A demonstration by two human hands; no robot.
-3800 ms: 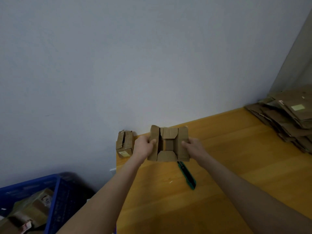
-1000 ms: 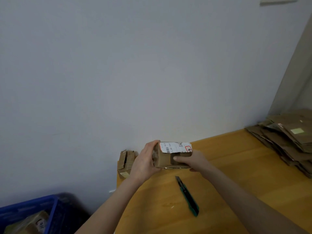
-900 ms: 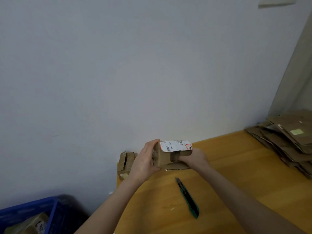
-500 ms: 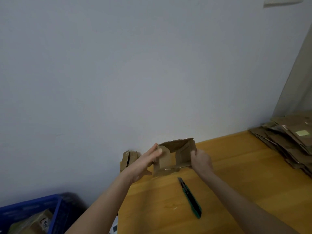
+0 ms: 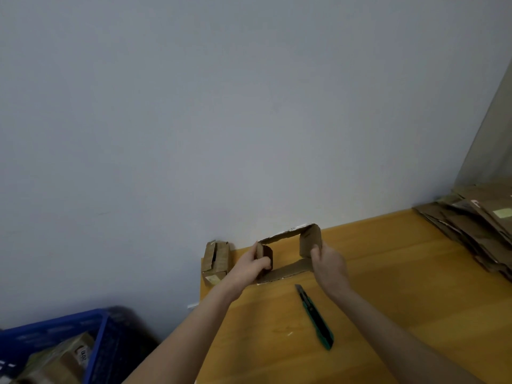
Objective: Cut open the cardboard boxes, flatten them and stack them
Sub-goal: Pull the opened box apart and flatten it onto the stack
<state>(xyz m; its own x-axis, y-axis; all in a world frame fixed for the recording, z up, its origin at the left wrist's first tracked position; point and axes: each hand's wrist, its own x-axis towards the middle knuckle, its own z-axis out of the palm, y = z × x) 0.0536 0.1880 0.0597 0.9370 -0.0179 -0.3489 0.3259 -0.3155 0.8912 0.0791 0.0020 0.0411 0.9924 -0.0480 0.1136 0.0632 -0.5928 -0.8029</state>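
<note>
The cardboard box (image 5: 309, 243) now gapes, an open sleeve. The left hand (image 5: 249, 268) and right hand (image 5: 328, 266) grip the end walls within their curled fingers; shear those walls sideways to flatten.

A plain packing or sorting room is suggested: a wooden desk (image 5: 415, 273) is set against a bare grey wall (image 5: 221, 106), flattened cardboard (image 5: 471, 225) is piled on it, and a blue crate (image 5: 63, 324) is filled with boxes (image 5: 58, 361).

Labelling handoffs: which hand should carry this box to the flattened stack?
Right, likely. The right hand grips the box by its right wall, nearest the stack on the right; the left hand holds the opposite wall.
</note>
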